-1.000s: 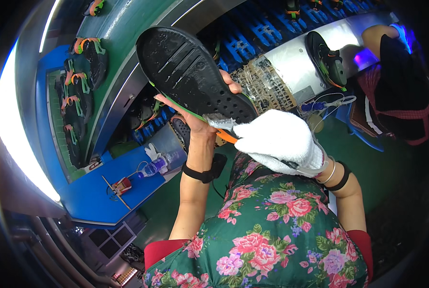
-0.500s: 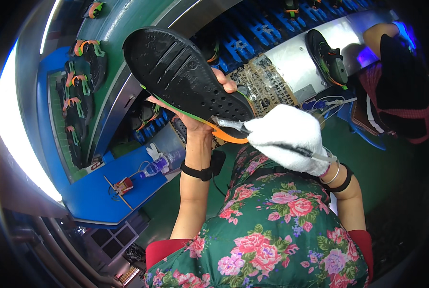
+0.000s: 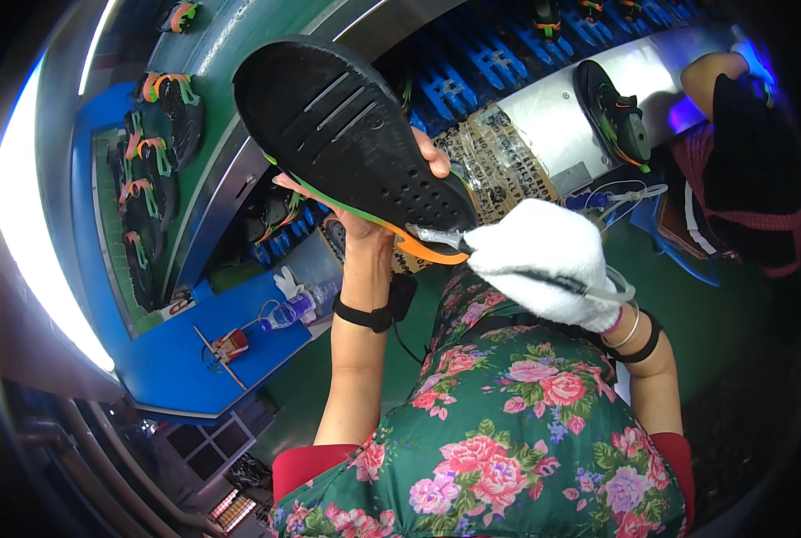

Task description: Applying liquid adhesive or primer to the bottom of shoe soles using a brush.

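My bare left hand (image 3: 365, 224) is closed round a black shoe (image 3: 329, 125), its fingers gripping both sides. The shoe's underside is turned up, showing long slots at the wide end and small round holes at the narrow one. Green and orange trim runs along its near edge. A white glove covers my right hand (image 3: 544, 260), which is closed on a thin brush (image 3: 438, 238) with a dark handle. The pale bristles touch the underside beside the orange trim at the narrow end. A clear tube loops at the back of the glove.
Several black shoes (image 3: 154, 170) lie on a green belt at left. Another shoe (image 3: 611, 117) rests on the metal ledge, with blue racks (image 3: 499, 63) behind it. A blue table (image 3: 176, 368) holds a purple-labelled bottle (image 3: 286, 312). At right is another person (image 3: 750, 170).
The brush has shifted slightly right and down along the shoe's edge, with my gloved hand following. The shoe has tilted a little, and its wide end sits slightly higher.
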Action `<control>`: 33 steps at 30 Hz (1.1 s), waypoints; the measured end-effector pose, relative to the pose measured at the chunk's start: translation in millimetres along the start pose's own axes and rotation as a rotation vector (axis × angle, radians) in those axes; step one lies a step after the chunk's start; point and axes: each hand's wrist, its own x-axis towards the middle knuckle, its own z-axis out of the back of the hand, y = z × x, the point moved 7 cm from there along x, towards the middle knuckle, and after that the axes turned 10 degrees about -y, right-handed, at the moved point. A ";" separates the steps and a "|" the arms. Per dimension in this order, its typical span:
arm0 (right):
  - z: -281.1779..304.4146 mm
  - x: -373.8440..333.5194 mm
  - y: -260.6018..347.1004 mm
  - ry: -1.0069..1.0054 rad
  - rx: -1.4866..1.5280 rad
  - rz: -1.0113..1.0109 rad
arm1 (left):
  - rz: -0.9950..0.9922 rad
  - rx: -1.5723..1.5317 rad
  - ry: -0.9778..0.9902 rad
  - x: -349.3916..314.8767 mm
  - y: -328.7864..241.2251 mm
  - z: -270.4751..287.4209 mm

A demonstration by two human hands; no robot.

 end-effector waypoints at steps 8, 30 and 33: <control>-1.8 -4.3 3.0 0.000 -0.061 0.064 | -0.017 0.029 -0.042 4.2 -0.5 4.5; 14.5 -2.5 5.1 -0.107 -0.006 -0.037 | 0.042 -0.053 -0.095 12.6 23.0 5.5; 18.6 -6.8 1.5 -0.107 -0.046 -0.038 | 0.038 -0.005 -0.093 11.0 22.2 5.8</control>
